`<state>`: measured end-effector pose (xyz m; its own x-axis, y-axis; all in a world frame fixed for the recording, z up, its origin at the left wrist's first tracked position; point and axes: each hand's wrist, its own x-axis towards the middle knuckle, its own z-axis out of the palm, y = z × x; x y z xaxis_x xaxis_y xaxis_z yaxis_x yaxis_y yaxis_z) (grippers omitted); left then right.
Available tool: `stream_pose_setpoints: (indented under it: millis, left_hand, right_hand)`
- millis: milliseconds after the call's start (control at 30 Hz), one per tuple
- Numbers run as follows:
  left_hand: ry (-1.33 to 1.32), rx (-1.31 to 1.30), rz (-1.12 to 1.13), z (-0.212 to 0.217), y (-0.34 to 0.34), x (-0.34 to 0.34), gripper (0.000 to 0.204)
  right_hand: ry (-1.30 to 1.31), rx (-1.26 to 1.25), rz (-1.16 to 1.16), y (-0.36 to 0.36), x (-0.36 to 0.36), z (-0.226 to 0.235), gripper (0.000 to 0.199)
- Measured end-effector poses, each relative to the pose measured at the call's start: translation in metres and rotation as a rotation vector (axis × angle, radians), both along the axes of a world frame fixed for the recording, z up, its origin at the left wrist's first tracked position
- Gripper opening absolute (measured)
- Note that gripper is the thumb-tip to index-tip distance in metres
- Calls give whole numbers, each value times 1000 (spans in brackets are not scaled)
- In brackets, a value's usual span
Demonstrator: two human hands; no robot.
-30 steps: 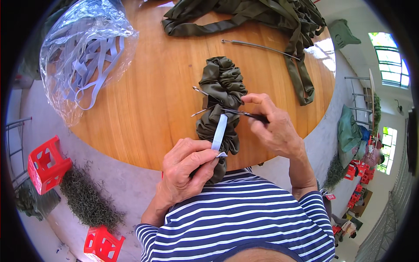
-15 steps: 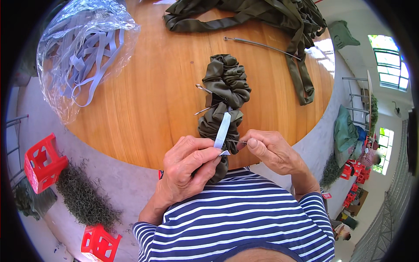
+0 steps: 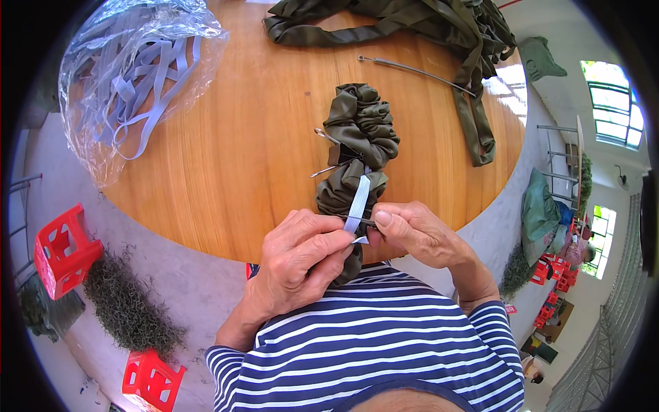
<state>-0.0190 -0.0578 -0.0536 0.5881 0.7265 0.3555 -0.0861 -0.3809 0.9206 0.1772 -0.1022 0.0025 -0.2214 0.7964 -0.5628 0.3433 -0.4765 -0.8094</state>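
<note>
A bunched olive-green fabric tube point(image 3: 359, 141) lies on the round wooden table point(image 3: 233, 144), its near end hanging over the edge toward me. A thin metal wire tool point(image 3: 328, 150) pokes out of its left side. My left hand point(image 3: 298, 264) pinches the near end of a pale blue elastic strip point(image 3: 357, 199) that runs up into the fabric. My right hand point(image 3: 415, 233) sits close beside it, thumb and fingers closed on the same strip end and a thin metal rod at the table's edge.
A clear plastic bag of pale blue elastic strips point(image 3: 137, 75) lies at the table's far left. More olive fabric straps point(image 3: 439, 27) and a long metal rod point(image 3: 412, 70) lie at the back. Red plastic stools point(image 3: 62, 248) stand on the floor to the left.
My right hand has come back from the fabric's middle to the table's edge and now meets my left hand at the strip's end. The left hand has hardly moved.
</note>
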Motion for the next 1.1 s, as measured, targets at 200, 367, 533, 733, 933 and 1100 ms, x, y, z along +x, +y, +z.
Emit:
stream_pose_setpoints:
  millis: [200,367,533,733,933,1100]
  left_hand:
    - [2,-37,-4,0,0,0,24]
    - [13,-31,-3,1,0,0,24]
    - [18,-28,0,0,-1,-1,24]
    - [-40,-44,15,1,-2,-1,23]
    - [-44,-15,30,4,-6,-1,23]
    - [-31,30,6,5,-9,3,23]
  right_hand:
    - [-7,15,25,-2,1,-6,47]
    - [3,-14,8,-2,2,-5,43]
    - [69,-5,-75,-2,3,-3,39]
    - [-571,624,-330,25,41,-14,33]
    - [-736,1060,14,2,15,10,20]
    - [-305,870,17,-8,-13,-8,17]
